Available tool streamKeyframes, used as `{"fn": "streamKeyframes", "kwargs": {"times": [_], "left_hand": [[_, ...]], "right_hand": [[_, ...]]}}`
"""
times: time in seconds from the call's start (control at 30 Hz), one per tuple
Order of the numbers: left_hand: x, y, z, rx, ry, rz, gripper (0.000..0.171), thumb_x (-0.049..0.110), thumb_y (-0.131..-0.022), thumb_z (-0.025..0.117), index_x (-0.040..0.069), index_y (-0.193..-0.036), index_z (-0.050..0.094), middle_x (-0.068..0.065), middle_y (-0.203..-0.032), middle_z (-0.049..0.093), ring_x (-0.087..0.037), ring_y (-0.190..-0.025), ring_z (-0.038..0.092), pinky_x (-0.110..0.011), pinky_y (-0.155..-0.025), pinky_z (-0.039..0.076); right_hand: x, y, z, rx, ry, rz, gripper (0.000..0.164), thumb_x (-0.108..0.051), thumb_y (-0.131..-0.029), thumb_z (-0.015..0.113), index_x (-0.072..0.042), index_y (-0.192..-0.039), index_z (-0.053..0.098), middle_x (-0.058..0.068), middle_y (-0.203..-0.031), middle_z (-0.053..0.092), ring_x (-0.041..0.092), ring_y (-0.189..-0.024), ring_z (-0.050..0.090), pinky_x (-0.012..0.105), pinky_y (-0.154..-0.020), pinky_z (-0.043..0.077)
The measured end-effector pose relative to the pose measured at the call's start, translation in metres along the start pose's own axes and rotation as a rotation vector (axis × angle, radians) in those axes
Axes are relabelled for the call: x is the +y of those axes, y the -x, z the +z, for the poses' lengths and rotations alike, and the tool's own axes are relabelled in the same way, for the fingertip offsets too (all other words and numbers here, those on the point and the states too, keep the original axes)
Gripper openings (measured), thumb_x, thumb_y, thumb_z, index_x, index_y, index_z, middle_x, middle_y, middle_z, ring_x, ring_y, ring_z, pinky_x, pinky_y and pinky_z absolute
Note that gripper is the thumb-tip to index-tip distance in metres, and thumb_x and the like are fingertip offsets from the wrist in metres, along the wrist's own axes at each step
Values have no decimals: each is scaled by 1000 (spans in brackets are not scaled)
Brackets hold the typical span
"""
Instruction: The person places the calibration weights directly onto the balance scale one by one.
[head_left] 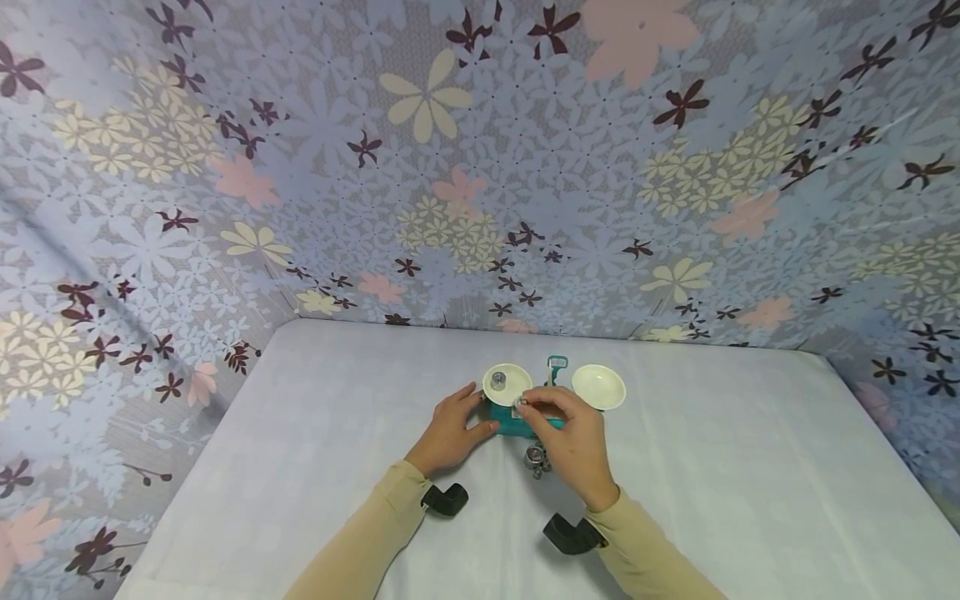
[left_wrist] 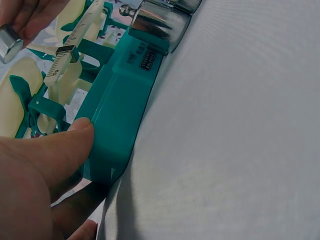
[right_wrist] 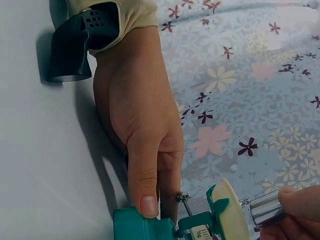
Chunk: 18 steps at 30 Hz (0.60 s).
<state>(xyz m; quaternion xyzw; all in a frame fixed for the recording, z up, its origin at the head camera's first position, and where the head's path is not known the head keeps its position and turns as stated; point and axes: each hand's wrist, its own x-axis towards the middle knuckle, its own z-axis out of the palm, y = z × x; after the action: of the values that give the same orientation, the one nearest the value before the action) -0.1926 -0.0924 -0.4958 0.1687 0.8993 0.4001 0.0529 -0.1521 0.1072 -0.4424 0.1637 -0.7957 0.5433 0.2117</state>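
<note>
A teal balance scale [head_left: 510, 422] with two cream pans stands on the table. My left hand [head_left: 448, 432] grips the left end of its base, with the thumb [left_wrist: 75, 142] on the front face and fingers behind. My right hand [head_left: 572, 433] pinches a small silver metal weight [right_wrist: 267, 208] by the left pan [right_wrist: 232, 207]. Another metal weight [head_left: 498, 381] sits on that pan. The white graduated beam [left_wrist: 60, 65] carries a dark slider.
Several shiny metal weights [head_left: 536, 457] stand on the table in front of the base, beside my right hand. The right pan [head_left: 599, 387] is bare. A pale cloth covers the table [head_left: 337, 375], and a flower-patterned wall covering [head_left: 525, 208] rises behind.
</note>
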Motion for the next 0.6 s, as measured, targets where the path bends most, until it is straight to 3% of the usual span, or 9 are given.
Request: {"fn": "streamKeyframes", "kwargs": {"times": [0.6], "left_hand": [[0, -1, -1, -6, -12, -2, 60, 36, -100, 63, 9, -151, 46, -18, -156, 40, -36, -148, 27, -59, -120, 19]], "right_hand": [[2, -11, 10, 50, 85, -92, 13, -2, -85, 80, -2, -97, 76, 6, -100, 73, 19, -85, 71, 38, -76, 61]]}}
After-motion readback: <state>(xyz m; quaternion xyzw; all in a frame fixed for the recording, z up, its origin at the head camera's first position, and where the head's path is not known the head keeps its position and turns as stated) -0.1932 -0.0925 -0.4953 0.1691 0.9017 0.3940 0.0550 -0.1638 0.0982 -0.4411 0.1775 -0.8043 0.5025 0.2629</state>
